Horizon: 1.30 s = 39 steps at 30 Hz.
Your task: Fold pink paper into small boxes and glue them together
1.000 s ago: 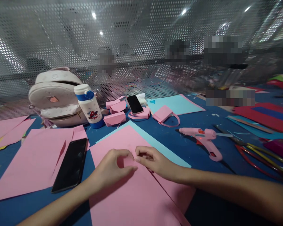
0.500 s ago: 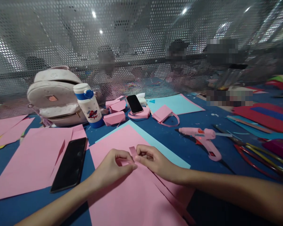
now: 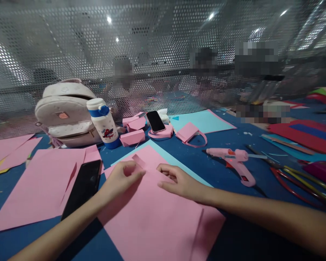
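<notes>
My left hand (image 3: pixel 126 176) pinches a narrow pink paper strip (image 3: pixel 138 160), whose end sticks up past the fingertips. Below it lies a large pink paper sheet (image 3: pixel 152 221), resting partly over a light blue sheet (image 3: pixel 176 159). To the right, my right hand (image 3: pixel 176 181) hovers at the pink sheet with thumb and curled fingers apart, and I see nothing between them. A black phone (image 3: pixel 83 185) lies left of the sheet, partly behind my left forearm.
Ahead stand a white backpack (image 3: pixel 67 116), a bottle (image 3: pixel 104 125), folded pink paper pieces (image 3: pixel 133 137) and a small pink paper bag (image 3: pixel 188 134). A pink glue gun (image 3: pixel 233 156) and scissors (image 3: pixel 290 181) lie right. Perforated metal (image 3: pixel 157 43) closes off the back.
My left hand has moved left with the paper strip, which has come away from my right hand. The right hand's fingers have parted. The large pink sheet's lower right edge has shifted.
</notes>
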Each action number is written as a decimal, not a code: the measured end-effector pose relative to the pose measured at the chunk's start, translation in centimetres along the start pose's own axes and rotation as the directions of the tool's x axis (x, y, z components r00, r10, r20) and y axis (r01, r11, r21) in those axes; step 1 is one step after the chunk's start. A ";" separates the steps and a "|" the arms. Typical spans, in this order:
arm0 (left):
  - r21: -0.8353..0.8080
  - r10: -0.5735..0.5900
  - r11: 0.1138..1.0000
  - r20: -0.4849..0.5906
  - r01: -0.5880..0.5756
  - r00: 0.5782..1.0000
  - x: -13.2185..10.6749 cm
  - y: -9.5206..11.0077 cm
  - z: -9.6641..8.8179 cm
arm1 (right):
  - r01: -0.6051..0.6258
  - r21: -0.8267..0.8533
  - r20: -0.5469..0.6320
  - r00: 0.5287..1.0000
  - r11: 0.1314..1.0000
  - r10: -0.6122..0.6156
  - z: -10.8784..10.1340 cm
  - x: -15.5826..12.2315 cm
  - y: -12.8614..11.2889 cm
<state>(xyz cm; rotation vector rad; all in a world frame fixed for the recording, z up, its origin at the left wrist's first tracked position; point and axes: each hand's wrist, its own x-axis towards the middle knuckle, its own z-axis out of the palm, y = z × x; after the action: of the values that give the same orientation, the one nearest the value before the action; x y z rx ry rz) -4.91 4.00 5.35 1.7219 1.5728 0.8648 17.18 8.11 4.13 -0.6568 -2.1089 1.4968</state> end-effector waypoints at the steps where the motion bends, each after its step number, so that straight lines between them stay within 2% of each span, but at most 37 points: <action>1: -0.008 0.016 1.000 -0.030 -0.016 0.999 0.2 -0.2 -0.6 | 0.009 -0.054 -0.007 1.000 0.999 -0.009 -0.3 0.1 0.0; 4: -0.055 0.014 0.998 -0.083 -0.019 0.996 0.7 -0.5 -2.2 | -0.015 -0.232 -0.019 1.000 0.973 0.011 -1.6 0.5 -0.4; 6: -0.125 0.015 0.992 -0.061 -0.022 0.998 0.7 -0.3 -3.2 | -0.037 -0.345 0.022 0.999 0.938 0.048 -2.5 0.5 -1.0; 10: -0.281 0.088 0.958 0.091 -0.059 0.992 0.4 1.0 -4.2 | 0.006 -0.562 0.246 0.956 0.827 0.160 -3.7 0.1 -2.9; 13: -0.143 0.121 0.985 0.199 -0.094 0.973 -0.2 2.3 -3.2 | 0.106 -0.656 0.351 0.920 0.747 0.177 -3.8 -0.3 -4.4; 15: -0.076 0.103 0.993 0.278 -0.085 0.955 -0.6 2.7 -1.8 | 0.186 -0.695 0.386 0.911 0.694 0.143 -3.7 -0.3 -5.1; 17: -0.139 0.077 0.990 0.356 -0.028 0.931 -0.7 2.6 -0.3 | 0.272 -0.755 0.399 0.913 0.597 0.088 -3.6 0.0 -5.7; 19: -0.181 0.044 0.983 0.361 0.024 0.931 -0.7 2.0 0.9 | 0.343 -0.832 0.384 0.923 0.437 0.007 -3.4 0.6 -6.0; 21: -0.226 0.001 0.971 0.340 0.080 0.940 -0.7 1.4 1.8 | 0.344 -0.897 0.320 0.938 0.276 -0.130 -3.2 1.1 -6.1; 23: -0.277 -0.044 0.951 0.326 0.140 0.944 -0.9 0.9 2.3 | 0.323 -0.923 0.256 0.921 0.208 -0.295 -2.7 1.3 -5.8; 26: -0.324 -0.086 0.925 0.329 0.198 0.940 -1.4 0.5 2.8 | 0.376 -0.885 0.239 0.874 0.275 -0.424 -1.5 0.6 -4.6; 29: -0.294 -0.099 0.934 0.329 0.201 0.939 -2.1 -0.1 2.9 | 0.386 -0.833 0.232 0.894 0.396 -0.383 0.0 -0.7 -2.7; 32: -0.180 -0.080 0.975 0.276 0.133 0.958 -2.3 -0.7 2.5 | 0.365 -0.812 0.224 0.916 0.456 -0.334 0.8 -1.8 -0.6; 36: 0.040 0.005 0.999 0.133 -0.010 0.991 -2.3 -1.3 1.7 | 0.375 -0.813 0.256 0.917 0.445 -0.306 0.6 -2.0 0.9; 39: 0.129 0.054 0.989 0.105 -0.067 0.993 -2.2 -1.4 1.4 | 0.418 -0.827 0.301 0.894 0.376 -0.331 0.3 -1.7 1.2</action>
<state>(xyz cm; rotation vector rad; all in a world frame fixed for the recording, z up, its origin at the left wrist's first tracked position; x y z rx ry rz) -4.75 1.87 3.29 1.8855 1.5479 0.7038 18.44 7.22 2.71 -0.3460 -2.7937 0.0466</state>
